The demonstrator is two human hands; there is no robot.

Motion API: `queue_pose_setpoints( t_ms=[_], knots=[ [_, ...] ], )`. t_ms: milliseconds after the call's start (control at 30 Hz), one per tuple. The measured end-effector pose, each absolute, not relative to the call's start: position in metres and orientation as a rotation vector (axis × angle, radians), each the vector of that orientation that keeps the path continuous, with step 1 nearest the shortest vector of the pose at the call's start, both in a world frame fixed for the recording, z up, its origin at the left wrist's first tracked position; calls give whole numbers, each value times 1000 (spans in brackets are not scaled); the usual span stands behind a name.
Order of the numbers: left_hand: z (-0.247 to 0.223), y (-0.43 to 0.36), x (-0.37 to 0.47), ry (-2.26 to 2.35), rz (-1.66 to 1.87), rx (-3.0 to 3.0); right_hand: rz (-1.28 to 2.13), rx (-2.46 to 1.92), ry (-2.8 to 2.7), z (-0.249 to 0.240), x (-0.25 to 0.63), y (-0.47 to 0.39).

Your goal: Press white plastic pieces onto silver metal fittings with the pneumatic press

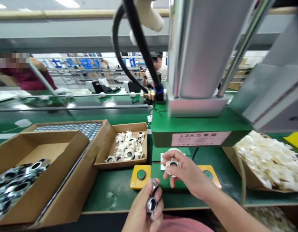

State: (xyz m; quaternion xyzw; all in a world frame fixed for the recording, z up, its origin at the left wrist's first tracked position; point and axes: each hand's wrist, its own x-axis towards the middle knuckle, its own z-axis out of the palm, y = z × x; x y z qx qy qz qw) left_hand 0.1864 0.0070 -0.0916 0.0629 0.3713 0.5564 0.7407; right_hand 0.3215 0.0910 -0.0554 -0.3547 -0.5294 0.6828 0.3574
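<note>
My left hand [145,206] is low at the bench's front edge, closed around shiny metal ring parts [152,199]. Just above and to the right, my right hand [187,172] pinches a white plastic piece with a dark ring in its middle [173,164], held over the green press base [170,154]. Two yellow button boxes flank that spot, the left one [140,176] in full view, the right one [209,172] partly hidden behind my right hand.
A small cardboard box of assembled white pieces [127,146] sits left of the press. A big carton [42,180] holds metal rings [15,180]. Loose white parts [267,161] fill a box at right. The press column [199,51] towers above. People work beyond the conveyor [66,103].
</note>
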Motion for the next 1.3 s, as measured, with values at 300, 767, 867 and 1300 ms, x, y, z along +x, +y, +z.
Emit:
queue_pose_setpoints(
  t_ms=[300,767,867,1300],
  knots=[
    [-85,-3,169,814,1294,21,1012,-801,-1985,-32,245,124],
    [-89,-5,181,802,866,670,1442,-668,-2145,-40,352,67],
    [-91,-2,184,818,995,481,1716,-825,-1325,-58,347,74],
    [-82,15,173,868,1263,20,2158,-357,-32,-43,308,111]
  ],
)
